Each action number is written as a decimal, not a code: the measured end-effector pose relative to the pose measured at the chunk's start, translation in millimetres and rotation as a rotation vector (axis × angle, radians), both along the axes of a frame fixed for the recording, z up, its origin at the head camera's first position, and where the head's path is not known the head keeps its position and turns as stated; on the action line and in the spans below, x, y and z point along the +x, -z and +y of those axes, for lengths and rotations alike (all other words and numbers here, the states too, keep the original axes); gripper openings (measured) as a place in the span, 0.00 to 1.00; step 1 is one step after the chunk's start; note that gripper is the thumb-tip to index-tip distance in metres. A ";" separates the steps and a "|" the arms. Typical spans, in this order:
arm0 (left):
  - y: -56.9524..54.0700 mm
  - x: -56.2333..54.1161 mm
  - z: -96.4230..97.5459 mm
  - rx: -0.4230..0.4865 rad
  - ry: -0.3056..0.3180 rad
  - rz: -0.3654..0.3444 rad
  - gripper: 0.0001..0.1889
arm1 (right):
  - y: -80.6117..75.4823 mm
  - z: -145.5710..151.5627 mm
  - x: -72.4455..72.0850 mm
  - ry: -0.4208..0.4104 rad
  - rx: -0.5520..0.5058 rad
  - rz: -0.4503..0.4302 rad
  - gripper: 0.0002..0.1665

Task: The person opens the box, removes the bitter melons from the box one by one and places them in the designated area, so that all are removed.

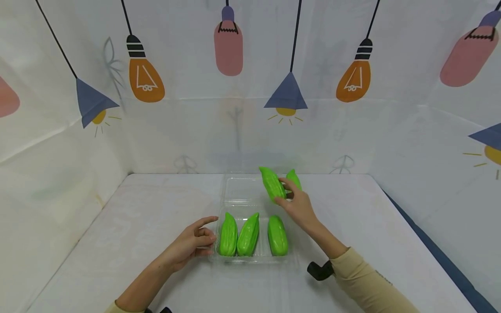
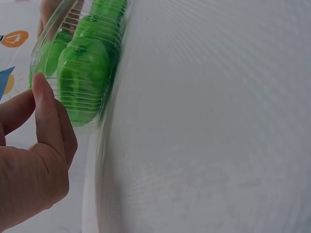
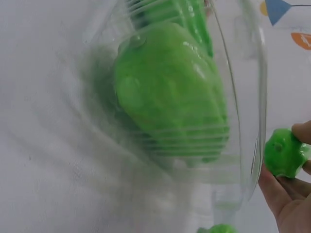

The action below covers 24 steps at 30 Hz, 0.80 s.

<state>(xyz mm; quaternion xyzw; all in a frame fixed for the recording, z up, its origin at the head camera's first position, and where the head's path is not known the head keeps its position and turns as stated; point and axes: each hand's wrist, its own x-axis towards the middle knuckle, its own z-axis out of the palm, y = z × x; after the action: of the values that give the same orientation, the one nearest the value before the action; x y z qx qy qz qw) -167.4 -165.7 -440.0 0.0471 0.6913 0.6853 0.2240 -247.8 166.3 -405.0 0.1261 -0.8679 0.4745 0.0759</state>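
A clear plastic clamshell box [image 1: 258, 260] lies with its lid [image 1: 239, 190] folded back. Two green, ribbed bitter melons, one at the left [image 1: 228, 235] and one beside it [image 1: 248, 235], stand in its base; a third [image 1: 277, 236] lies to the right across a gap. Above the lid's right side my right hand [image 1: 299, 206] holds another bitter melon [image 1: 272, 184] between thumb and fingers, pointed end up and away. My left hand [image 1: 192, 243] is at the box's left side, fingers loosely bent, fingertips right at the rim in the left wrist view.
One more bitter melon [image 1: 294, 178] shows behind the right hand, partly hidden by it. All stands on a white table [image 1: 164, 208] with a lamp-patterned sheet [image 1: 188, 130] around its back and sides. A black object [image 1: 320, 271] is by the right sleeve.
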 end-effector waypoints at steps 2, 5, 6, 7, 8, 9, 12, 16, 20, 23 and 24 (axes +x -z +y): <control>0.1 0.1 -0.3 -0.002 0.000 0.001 0.39 | 1.3 3.4 -2.1 0.020 -0.019 0.002 0.38; 0.4 0.1 -0.5 -0.004 -0.001 0.002 0.39 | 3.0 8.9 -5.5 0.048 -0.034 0.005 0.38; 0.5 0.2 -0.5 -0.005 -0.002 0.002 0.39 | 3.8 10.8 -6.9 0.055 -0.036 0.005 0.38; 0.6 0.2 -0.6 -0.005 -0.003 0.001 0.39 | 4.4 12.8 -8.0 0.060 -0.039 0.007 0.38; 0.6 0.3 -0.5 -0.006 -0.004 0.000 0.39 | 5.2 14.9 -9.3 0.066 -0.035 0.011 0.38; 0.6 0.4 -0.5 -0.007 -0.005 0.000 0.39 | 6.1 17.0 -10.3 0.070 -0.031 0.015 0.38; 0.7 0.5 -0.5 -0.009 -0.007 -0.003 0.39 | 8.6 23.3 -13.3 0.088 -0.016 0.025 0.38; 1.2 0.3 -0.6 -0.006 -0.004 -0.005 0.39 | 11.1 31.0 -15.9 0.100 -0.002 0.033 0.38; 1.8 -0.1 -0.7 0.000 0.002 -0.003 0.39 | 13.2 37.2 -19.2 0.115 0.000 0.031 0.38; 1.9 -0.1 -0.6 0.003 0.005 -0.001 0.39 | 14.7 41.1 -21.8 0.130 -0.009 0.024 0.37; 1.9 -0.1 -0.6 0.003 0.006 0.000 0.39 | 15.3 42.6 -22.7 0.135 -0.014 0.024 0.37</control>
<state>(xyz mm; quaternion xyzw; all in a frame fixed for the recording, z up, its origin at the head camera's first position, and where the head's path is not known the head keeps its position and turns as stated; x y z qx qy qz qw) -167.5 -166.2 -441.9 0.0497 0.6900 0.6858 0.2261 -270.5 208.9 -420.4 0.0725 -0.8701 0.4728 0.1188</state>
